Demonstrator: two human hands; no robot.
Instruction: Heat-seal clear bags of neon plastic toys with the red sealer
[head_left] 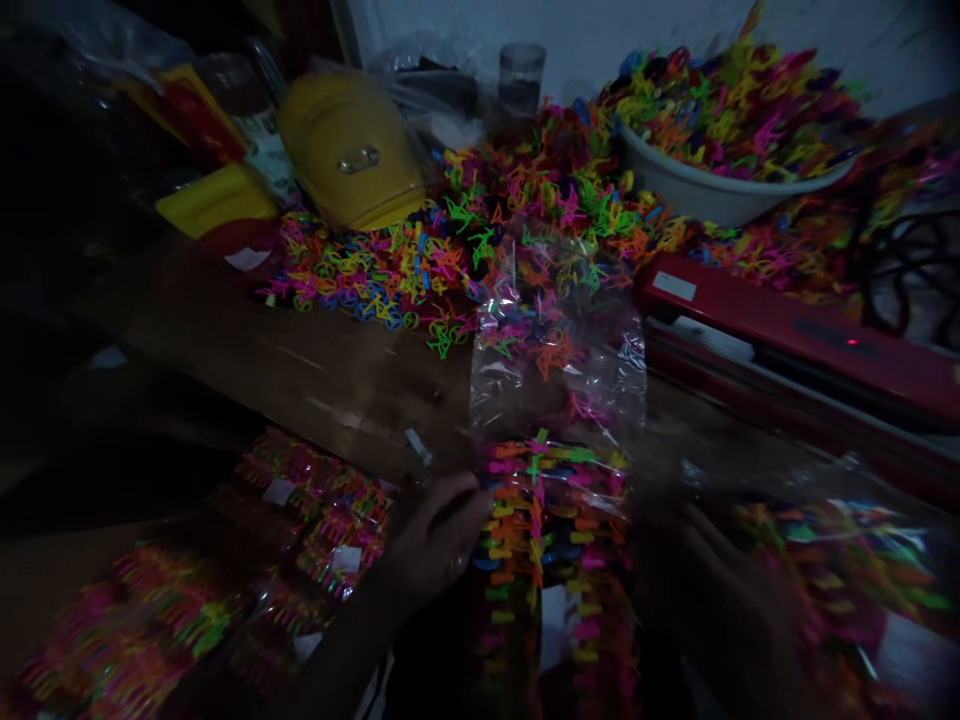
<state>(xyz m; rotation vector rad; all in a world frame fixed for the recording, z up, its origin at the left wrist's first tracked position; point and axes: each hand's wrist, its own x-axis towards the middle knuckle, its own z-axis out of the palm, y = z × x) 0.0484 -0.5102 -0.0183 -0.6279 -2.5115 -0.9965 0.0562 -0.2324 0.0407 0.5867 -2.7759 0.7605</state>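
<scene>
Packs (346,525) are lying at left while our left hand (436,538) is gripping the left edge of the bag (559,410) in curled fingers, probably steadying it across the table (330,365). Our right hand (724,575) is resting in shadow; we cannot tell its grip. The sealer (787,320) is bearing an illegible label (673,285).

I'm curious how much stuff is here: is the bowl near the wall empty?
No, the bowl is heaped above its rim with colourful plastic pieces.
</scene>
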